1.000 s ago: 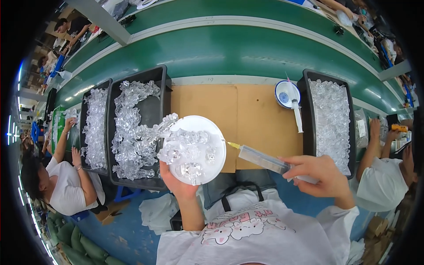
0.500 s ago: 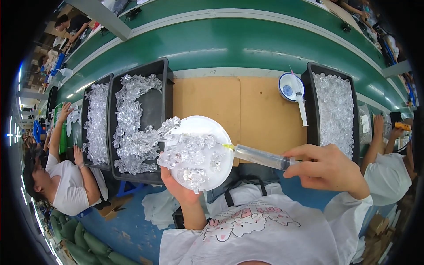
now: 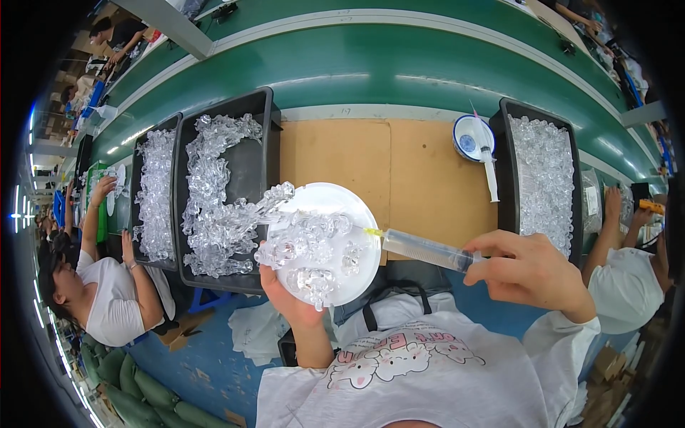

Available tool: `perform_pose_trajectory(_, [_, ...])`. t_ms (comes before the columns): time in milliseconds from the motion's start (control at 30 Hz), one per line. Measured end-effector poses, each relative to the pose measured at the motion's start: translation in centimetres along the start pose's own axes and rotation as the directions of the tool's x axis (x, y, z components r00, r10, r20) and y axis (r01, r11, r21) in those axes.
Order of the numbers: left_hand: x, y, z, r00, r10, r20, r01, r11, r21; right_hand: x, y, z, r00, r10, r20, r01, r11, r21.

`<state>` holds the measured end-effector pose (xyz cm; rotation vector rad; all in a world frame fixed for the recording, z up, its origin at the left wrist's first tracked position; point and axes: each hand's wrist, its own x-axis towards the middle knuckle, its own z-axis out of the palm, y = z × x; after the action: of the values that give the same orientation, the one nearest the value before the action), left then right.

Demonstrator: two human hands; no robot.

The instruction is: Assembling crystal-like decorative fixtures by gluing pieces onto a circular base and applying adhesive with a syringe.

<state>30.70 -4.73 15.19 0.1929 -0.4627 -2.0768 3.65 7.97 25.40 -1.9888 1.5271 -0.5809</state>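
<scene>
My left hand (image 3: 289, 303) is closed on the near left edge of a round white plate (image 3: 360, 267). Several clear plastic pieces (image 3: 312, 246) lie on the plate, some reaching past its left edge; their exact kind is hard to make out. Between the fingers and thumb of my right hand (image 3: 531, 271) is a clear syringe (image 3: 428, 250), lying almost level. Its yellow tip (image 3: 373, 232) points left, over the plate's right side by the clear pieces. Whether the needle touches a piece cannot be made out.
Black bins (image 3: 273, 167) of clear pieces stand at the left, another black bin (image 3: 505, 171) at the right. Brown cardboard (image 3: 342, 153) covers the bench between them. A second syringe (image 3: 491, 175) leans in a small blue-rimmed bowl (image 3: 462, 127). Co-workers sit on both sides.
The syringe in my right hand has shifted slightly right, and its tip has drawn back a little from the pieces. The plate remains in my left hand, almost in place.
</scene>
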Motion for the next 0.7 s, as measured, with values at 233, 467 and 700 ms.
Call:
perform_pose_trajectory(233, [0.1,-0.5,-0.4,0.999,0.009,0.035,-0.008,1.0,-0.03,0.1,0.4,0.2,1.0,0.008,-0.013,-0.008,1.0,-0.006])
perform_pose_trajectory(467, [0.7,-0.3,-1.3,0.986,-0.133,-0.099,0.102,0.957,-0.273,-1.0,1.5,0.9,0.995,-0.003,-0.104,0.011,0.997,0.071])
perform_pose_trajectory(700, [0.8,0.2,-1.9,0.992,-0.107,-0.066,0.08,0.942,-0.326,-1.5,0.9,0.9,1.0,-0.006,-0.031,0.01,0.99,0.144])
